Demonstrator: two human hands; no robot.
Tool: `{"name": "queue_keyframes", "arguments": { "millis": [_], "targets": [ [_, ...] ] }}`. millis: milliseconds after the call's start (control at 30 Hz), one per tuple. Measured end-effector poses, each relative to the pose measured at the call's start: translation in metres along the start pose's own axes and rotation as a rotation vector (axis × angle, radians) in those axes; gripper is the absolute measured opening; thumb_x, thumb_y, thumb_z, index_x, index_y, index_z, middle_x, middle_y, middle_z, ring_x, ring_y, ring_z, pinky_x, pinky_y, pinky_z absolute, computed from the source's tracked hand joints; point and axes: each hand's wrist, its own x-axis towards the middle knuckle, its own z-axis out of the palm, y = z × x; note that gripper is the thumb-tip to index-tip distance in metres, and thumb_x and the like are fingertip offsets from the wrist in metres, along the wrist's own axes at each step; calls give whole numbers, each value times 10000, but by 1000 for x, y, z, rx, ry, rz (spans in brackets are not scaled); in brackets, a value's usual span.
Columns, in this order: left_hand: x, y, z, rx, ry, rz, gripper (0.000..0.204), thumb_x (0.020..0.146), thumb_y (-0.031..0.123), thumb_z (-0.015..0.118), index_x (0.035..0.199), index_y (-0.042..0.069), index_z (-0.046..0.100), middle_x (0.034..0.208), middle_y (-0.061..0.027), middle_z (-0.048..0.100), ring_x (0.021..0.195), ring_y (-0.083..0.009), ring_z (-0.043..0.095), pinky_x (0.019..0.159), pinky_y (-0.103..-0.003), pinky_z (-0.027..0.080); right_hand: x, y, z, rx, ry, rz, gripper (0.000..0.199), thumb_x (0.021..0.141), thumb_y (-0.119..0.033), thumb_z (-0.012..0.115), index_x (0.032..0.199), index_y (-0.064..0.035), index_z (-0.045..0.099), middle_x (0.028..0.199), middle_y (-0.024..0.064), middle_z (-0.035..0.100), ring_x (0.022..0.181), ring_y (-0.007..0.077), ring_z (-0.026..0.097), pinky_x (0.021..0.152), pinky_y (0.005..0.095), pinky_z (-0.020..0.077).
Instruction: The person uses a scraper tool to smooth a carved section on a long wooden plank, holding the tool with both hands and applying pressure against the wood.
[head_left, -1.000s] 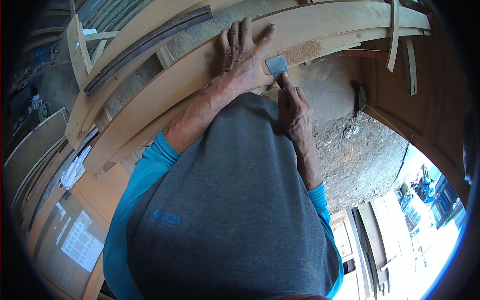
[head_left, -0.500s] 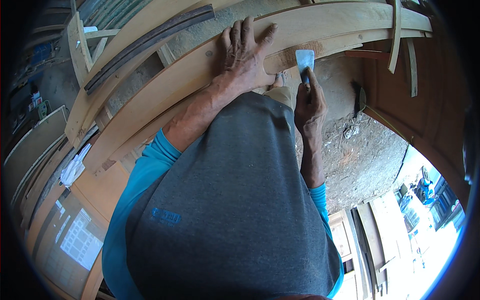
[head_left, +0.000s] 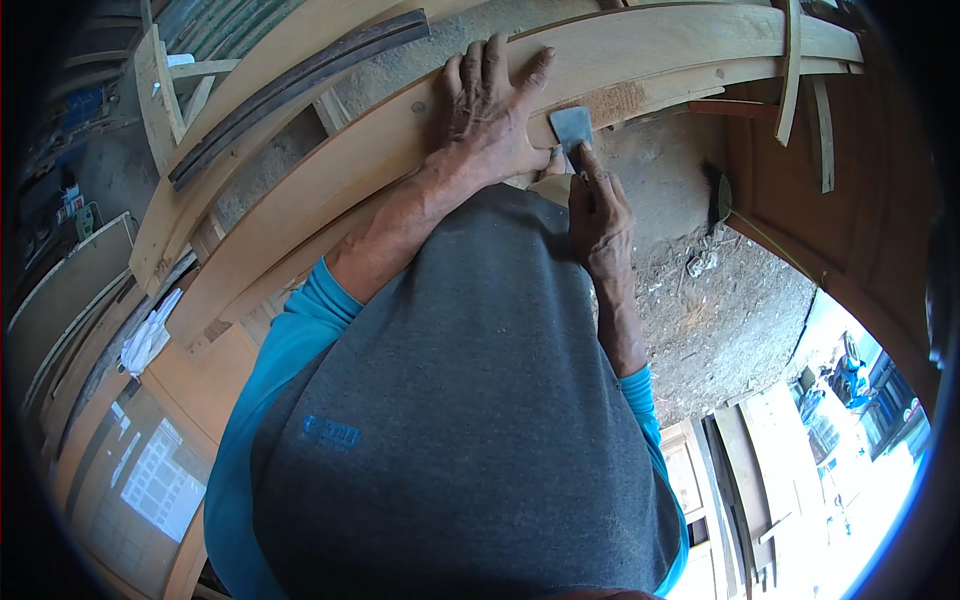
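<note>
A long, pale wooden board (head_left: pixel 640 45) runs across in front of me, with a rough brown patch (head_left: pixel 612 103) on its near part. My left hand (head_left: pixel 490 105) lies on the board with its fingers spread, pressing down and holding nothing. In my right hand (head_left: pixel 603 215) is a putty knife (head_left: pixel 572 128), gripped by its handle. The knife's wide metal blade is at the board's near edge, just left of the brown patch. Whether the blade touches the wood I cannot tell.
Further left, a dark strip (head_left: pixel 300 95) lies along another long board. A brown wooden panel (head_left: pixel 840 200) stands at the right, with thin slats near it. A white cloth (head_left: pixel 150 333) hangs at the left. Debris litters the ground (head_left: pixel 720 310) at my right.
My right hand has moved the putty knife left and slightly toward me, off the brown patch, which now shows more fully. My left hand has stayed in place.
</note>
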Motion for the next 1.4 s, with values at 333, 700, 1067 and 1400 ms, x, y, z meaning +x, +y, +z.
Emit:
{"name": "queue_keyframes", "arguments": {
  "millis": [333, 700, 1067, 1400],
  "targets": [
    [1, 1, -2, -25, -16, -9, 1271, 598, 427, 985, 1714, 228, 411, 1656, -361, 309, 1549, -551, 284, 1270, -688, 187, 12, 3, -12, -10, 44, 25, 508, 1057, -52, 676, 1557, -136, 649, 1068, 164, 759, 854, 227, 742, 748, 383, 583],
    [-1, 0, 1, -24, -3, -13, 1281, 601, 428, 982, 1724, 249, 393, 1662, -371, 297, 1554, -561, 273, 1275, -695, 173, 13, 5, -3, 32, -27, -62, 516, 1033, -22, 695, 1537, -127, 668, 976, 155, 729, 769, 236, 695, 735, 384, 575],
    [0, 0, 1, -22, 2, -5, 1295, 587, 434, 982, 1726, 249, 392, 1654, -381, 305, 1547, -568, 288, 1271, -699, 180, 42, 45, -33, -58, 209, 56, 452, 1076, -112, 684, 1526, -72, 659, 1024, 129, 756, 778, 168, 647, 709, 338, 536],
    [0, -1, 1, -25, -7, -2, 1309, 586, 425, 1003, 1728, 254, 385, 1668, -377, 287, 1560, -569, 269, 1285, -692, 168, 52, 54, -53, -45, 266, 172, 481, 1057, -136, 711, 1519, -38, 620, 987, 163, 787, 823, 265, 754, 775, 401, 591]
  ]
}}
